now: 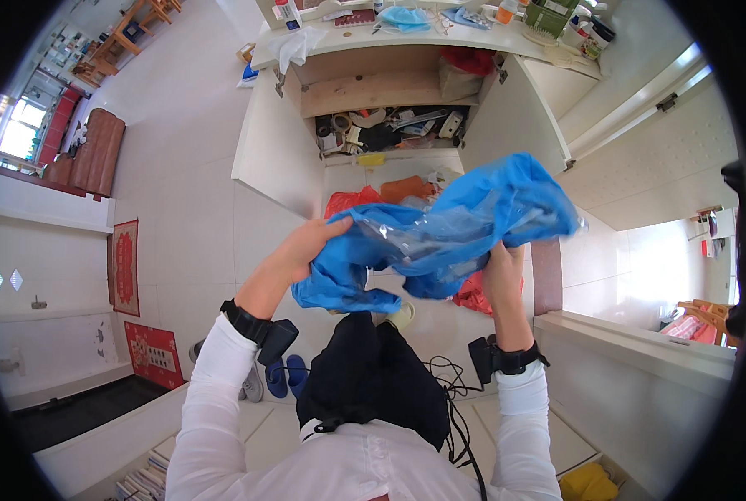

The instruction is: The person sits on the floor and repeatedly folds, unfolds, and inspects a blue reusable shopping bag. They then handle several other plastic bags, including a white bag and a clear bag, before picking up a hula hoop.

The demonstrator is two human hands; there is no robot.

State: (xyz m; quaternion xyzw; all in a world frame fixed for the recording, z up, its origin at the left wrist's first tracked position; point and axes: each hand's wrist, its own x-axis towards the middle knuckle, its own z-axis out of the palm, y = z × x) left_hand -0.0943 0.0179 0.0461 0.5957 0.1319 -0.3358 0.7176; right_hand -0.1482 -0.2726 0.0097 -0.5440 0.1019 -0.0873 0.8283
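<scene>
A blue fabric item with clear plastic panels (423, 235), crumpled and partly blurred, is stretched out before me above the floor. My left hand (307, 247) grips its left end, thumb on top. On the right, my right hand (504, 269) holds it from below; the blue material hides most of those fingers. Beyond it, a white cabinet has both doors open, the left door (279, 147) and the right door (523, 116). Tools, tape rolls and other small things (379, 134) fill its lower compartment.
Red plastic bags (351, 199) and an orange-brown bag (406, 188) lie on the floor by the cabinet. Face masks (404, 17), bottles and a hairbrush (540, 36) are on its top. Black cables (453, 401) hang by my right leg; blue slippers (277, 378) stand to the left.
</scene>
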